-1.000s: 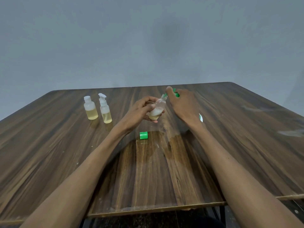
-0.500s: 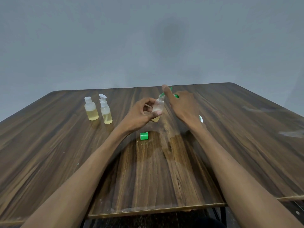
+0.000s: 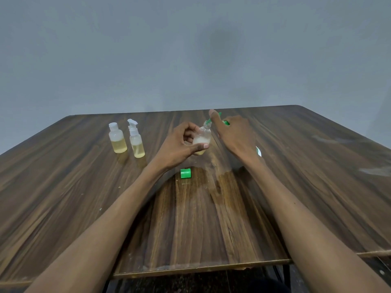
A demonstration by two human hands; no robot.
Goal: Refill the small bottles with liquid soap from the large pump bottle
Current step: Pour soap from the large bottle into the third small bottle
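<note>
The small bottle (image 3: 202,140) is held in the left hand (image 3: 182,144); it looks light and slippery. The right hand (image 3: 232,134) presses the green pump (image 3: 220,118) beside it.

Two small clear plastic bottles of yellow liquid (image 3: 126,139) stand just beside each other at far left; a green plastic cap (image 3: 185,173) lies mid-table (between both forearms); bare brown wooden tabletop (image 3: 317,187) stretches right.

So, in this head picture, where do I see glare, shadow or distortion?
Head view: a soft dark shadow sits on the grey wall; a pale sheen lies on the table at the right; the wide lens bends the table's edges and stretches the forearms; the small bottle in the left hand looks soft.
</note>
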